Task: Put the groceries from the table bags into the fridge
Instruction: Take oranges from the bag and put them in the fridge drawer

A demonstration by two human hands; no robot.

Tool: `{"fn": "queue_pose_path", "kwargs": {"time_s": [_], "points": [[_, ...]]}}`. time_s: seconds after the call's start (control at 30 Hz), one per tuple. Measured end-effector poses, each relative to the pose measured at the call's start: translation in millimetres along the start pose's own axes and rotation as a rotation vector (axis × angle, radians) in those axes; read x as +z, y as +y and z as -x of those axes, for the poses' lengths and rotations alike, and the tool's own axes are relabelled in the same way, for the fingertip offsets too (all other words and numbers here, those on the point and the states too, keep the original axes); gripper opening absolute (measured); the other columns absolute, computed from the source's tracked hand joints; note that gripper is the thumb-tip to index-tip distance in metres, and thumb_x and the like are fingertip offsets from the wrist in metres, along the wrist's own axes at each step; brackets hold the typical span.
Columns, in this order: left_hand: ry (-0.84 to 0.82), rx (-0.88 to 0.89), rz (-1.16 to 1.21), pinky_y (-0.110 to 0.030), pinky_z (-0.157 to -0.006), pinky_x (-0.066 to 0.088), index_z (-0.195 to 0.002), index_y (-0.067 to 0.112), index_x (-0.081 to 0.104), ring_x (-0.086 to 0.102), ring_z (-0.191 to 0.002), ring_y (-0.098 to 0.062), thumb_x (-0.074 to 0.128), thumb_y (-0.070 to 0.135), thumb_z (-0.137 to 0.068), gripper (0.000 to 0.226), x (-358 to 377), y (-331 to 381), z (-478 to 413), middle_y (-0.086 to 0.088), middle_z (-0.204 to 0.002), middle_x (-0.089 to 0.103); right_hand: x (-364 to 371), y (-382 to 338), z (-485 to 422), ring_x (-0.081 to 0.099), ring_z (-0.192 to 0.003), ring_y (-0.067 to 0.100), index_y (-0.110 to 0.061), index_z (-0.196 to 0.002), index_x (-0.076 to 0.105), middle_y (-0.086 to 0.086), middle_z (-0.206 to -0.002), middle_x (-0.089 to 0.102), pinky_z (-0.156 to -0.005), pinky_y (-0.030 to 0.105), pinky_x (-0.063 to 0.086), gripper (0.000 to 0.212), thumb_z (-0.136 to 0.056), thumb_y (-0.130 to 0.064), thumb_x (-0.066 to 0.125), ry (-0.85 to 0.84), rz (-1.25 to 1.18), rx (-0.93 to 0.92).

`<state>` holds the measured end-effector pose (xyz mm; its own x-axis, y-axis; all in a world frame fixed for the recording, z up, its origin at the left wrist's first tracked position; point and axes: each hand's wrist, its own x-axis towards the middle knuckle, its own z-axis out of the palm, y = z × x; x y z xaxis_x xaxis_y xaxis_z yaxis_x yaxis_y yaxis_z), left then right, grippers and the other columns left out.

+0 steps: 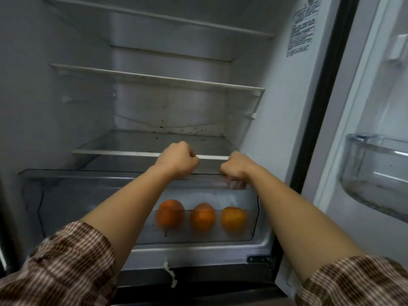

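Oranges (pixel 202 216), three in a row, lie in the clear bottom drawer (pixel 77 206) of the fridge (pixel 276 107). I've both forearms stretched forward, left hand (pixel 176 160) and right hand (pixel 236 168) knuckles-up, side by side, fingers curled over its top rim.

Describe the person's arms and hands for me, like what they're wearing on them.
The shirt is finely striped in brown and white. The left sleeve and right sleeve are bunched up near the elbows, leaving the forearms bare. The left hand and right hand are ungloved. No watch, bracelet or ring shows.
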<state>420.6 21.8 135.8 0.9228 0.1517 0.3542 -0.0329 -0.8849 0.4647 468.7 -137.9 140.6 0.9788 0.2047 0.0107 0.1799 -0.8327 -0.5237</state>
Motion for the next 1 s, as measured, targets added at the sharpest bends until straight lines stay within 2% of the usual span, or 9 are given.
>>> {"fn": "queue_pose_path", "kwargs": {"time_s": [0.07, 0.13, 0.2, 0.33, 0.43, 0.57, 0.77, 0.9, 1.0], "points": [[0.130, 0.014, -0.006, -0.034, -0.070, 0.050, -0.101, 0.016, 0.071, 0.062, -0.088, -0.028, 0.052, 0.027, -0.089, 0.025, -4, -3, 14, -0.009, -0.097, 0.070, 3, 0, 1, 0.065, -0.072, 0.035, -0.002, -0.089, 0.066, 0.017, -0.083, 0.067, -0.067, 0.040, 0.058, 0.022, -0.079, -0.017, 0.053, 0.162, 0.052, -0.104], [0.237, 0.026, -0.037, -0.035, -0.076, 0.049, -0.107, 0.017, 0.068, 0.060, -0.098, -0.028, 0.052, 0.028, -0.089, 0.027, -10, -10, 31, -0.007, -0.106, 0.069, 7, -5, 7, 0.064, -0.083, 0.034, -0.010, -0.084, 0.069, 0.014, -0.087, 0.069, -0.076, 0.040, 0.056, 0.019, -0.081, -0.024, 0.056, 0.283, 0.045, -0.217], [0.344, 0.035, -0.077, -0.038, -0.081, 0.048, -0.110, 0.017, 0.065, 0.055, -0.107, -0.027, 0.051, 0.027, -0.089, 0.028, -17, -23, 50, -0.006, -0.110, 0.067, 15, -16, 16, 0.063, -0.088, 0.030, -0.015, -0.084, 0.070, 0.010, -0.090, 0.070, -0.078, 0.039, 0.054, 0.017, -0.083, -0.027, 0.058, 0.334, -0.042, -0.313], [0.450, 0.015, -0.141, -0.042, -0.087, 0.046, -0.110, 0.014, 0.063, 0.051, -0.112, -0.027, 0.052, 0.026, -0.087, 0.028, -39, -52, 98, -0.007, -0.113, 0.065, 39, -51, 50, 0.061, -0.093, 0.025, -0.017, -0.102, 0.066, 0.004, -0.102, 0.068, -0.083, 0.037, 0.051, 0.021, -0.084, -0.026, 0.060, 0.383, -0.136, -0.518], [0.456, -0.043, -0.185, -0.039, -0.087, 0.047, -0.107, 0.014, 0.065, 0.051, -0.112, -0.027, 0.052, 0.028, -0.086, 0.028, -60, -74, 148, -0.007, -0.113, 0.065, 68, -75, 85, 0.060, -0.091, 0.021, -0.015, -0.103, 0.064, 0.002, -0.102, 0.066, -0.081, 0.032, 0.048, 0.021, -0.083, -0.020, 0.060, 0.380, -0.193, -0.669], [0.464, -0.077, -0.311, -0.038, -0.084, 0.044, -0.107, 0.012, 0.065, 0.050, -0.111, -0.028, 0.057, 0.023, -0.086, 0.024, -89, -104, 231, -0.008, -0.111, 0.064, 120, -104, 143, 0.060, -0.086, 0.022, -0.011, -0.100, 0.064, 0.005, -0.096, 0.066, -0.080, 0.035, 0.049, 0.018, -0.083, -0.016, 0.063, 0.304, -0.261, -0.791], [0.502, -0.116, -0.494, -0.040, -0.069, 0.052, -0.096, 0.012, 0.068, 0.056, -0.099, -0.032, 0.054, 0.024, -0.076, 0.027, -150, -141, 383, -0.008, -0.099, 0.067, 188, -160, 259, 0.060, -0.087, 0.026, -0.009, -0.098, 0.062, 0.008, -0.096, 0.065, -0.078, 0.038, 0.049, 0.017, -0.088, -0.023, 0.061, 0.205, -0.250, -0.911], [0.477, -0.209, -0.569, -0.040, -0.072, 0.052, -0.096, 0.011, 0.068, 0.056, -0.099, -0.032, 0.045, 0.030, -0.077, 0.035, -201, -172, 487, -0.007, -0.099, 0.067, 227, -208, 353, 0.060, -0.094, 0.025, -0.009, -0.104, 0.062, 0.007, -0.104, 0.065, -0.079, 0.033, 0.044, 0.021, -0.089, -0.023, 0.059, 0.136, -0.253, -0.984], [0.511, -0.343, -0.593, -0.035, -0.077, 0.044, -0.106, 0.012, 0.066, 0.051, -0.110, -0.027, 0.052, 0.022, -0.084, 0.028, -236, -196, 559, -0.005, -0.111, 0.064, 257, -245, 423, 0.058, -0.095, 0.024, -0.009, -0.105, 0.061, 0.006, -0.106, 0.063, -0.080, 0.036, 0.046, 0.021, -0.090, -0.022, 0.057, 0.102, -0.279, -1.075]]}}
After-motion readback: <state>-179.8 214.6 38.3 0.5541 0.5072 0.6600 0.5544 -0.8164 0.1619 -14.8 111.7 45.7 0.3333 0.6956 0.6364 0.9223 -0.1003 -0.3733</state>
